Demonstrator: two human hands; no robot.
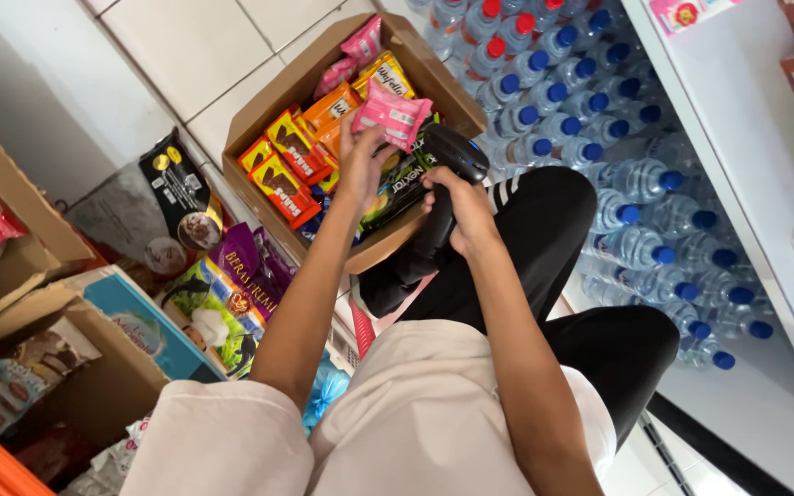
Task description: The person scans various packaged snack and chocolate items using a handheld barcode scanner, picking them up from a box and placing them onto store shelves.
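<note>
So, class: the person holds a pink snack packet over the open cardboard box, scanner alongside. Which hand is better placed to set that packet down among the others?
Left, probably. The left hand already grips the pink snack packet above the open cardboard box; the right hand is full, gripping the black handheld scanner.

Pink snack packet (393, 112) raised over box; black handheld scanner (445, 174) upright, gripped.

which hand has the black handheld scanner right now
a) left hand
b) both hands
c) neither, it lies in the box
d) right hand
d) The right hand grips the handle of the black handheld scanner over the near edge of the cardboard box, while the left hand holds a pink snack packet above the box.
</note>
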